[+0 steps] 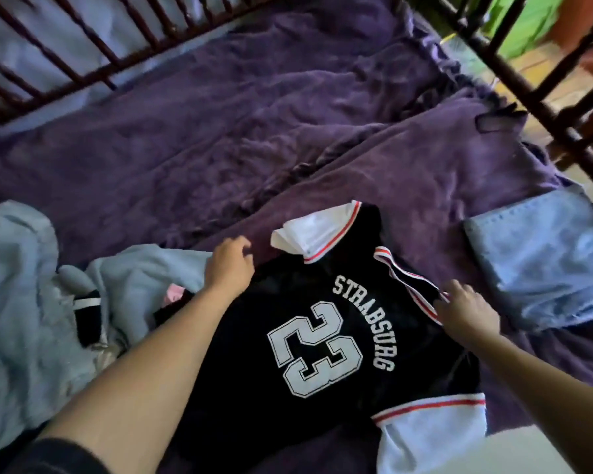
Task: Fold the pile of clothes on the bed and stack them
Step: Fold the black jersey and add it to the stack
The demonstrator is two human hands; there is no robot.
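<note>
Head view. Left of the work area lies a loose heap of pale blue fleece with a black-and-white item and a pink scrap tucked in it. The left forearm crosses over its edge. Folded jeans sit well to the right. Surface: a rumpled purple bedspread, bounded by dark wooden rails. A green wall shows beyond.

The black jersey (lettered "STRABSURG 23", white sleeves) lies spread back-up between both hands. The left hand is curled at its shoulder edge, though whether it grasps the cloth cannot be told. The right hand pinches the striped collar trim.
</note>
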